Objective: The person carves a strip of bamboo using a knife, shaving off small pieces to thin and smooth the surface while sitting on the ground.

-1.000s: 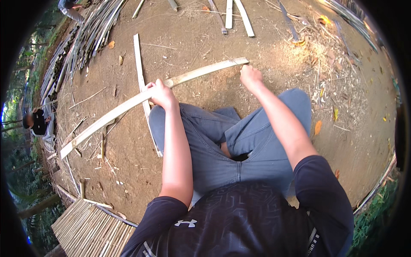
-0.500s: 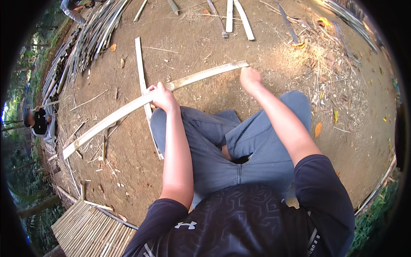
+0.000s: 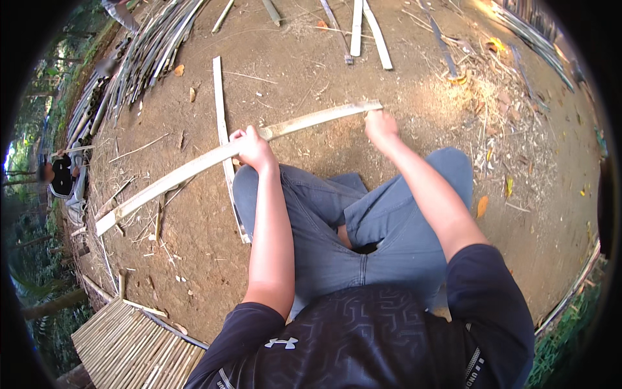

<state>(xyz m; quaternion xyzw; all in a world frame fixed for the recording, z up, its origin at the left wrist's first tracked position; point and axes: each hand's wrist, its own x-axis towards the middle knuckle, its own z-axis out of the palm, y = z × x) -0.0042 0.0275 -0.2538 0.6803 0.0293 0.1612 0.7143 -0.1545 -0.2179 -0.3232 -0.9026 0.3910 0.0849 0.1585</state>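
Little had changed since the earlier frames: both hands stayed on the slat [image 3: 194,170], which kept its slant across the dirt, its right end only a touch nearer the right hand.

The left hand [image 3: 251,146] was wrapped shut around the slat about midway along it, fingers curled over the top. The right hand [image 3: 380,125] sat at the slat's right end, closed on it as far as could be seen, though the fingers were hidden behind the knuckles. The slat ran from that hand down-left over the ground, ending well left of the knees [image 3: 353,194].

A thinner strip [image 3: 223,136] lay crossing under the slat, just left of the left hand. Beyond the slat, more strips [image 3: 366,29] lay on the dirt, and a bundle of canes [image 3: 139,58] lay far left of it. A woven mat [image 3: 129,347] sat below the slat's left end.
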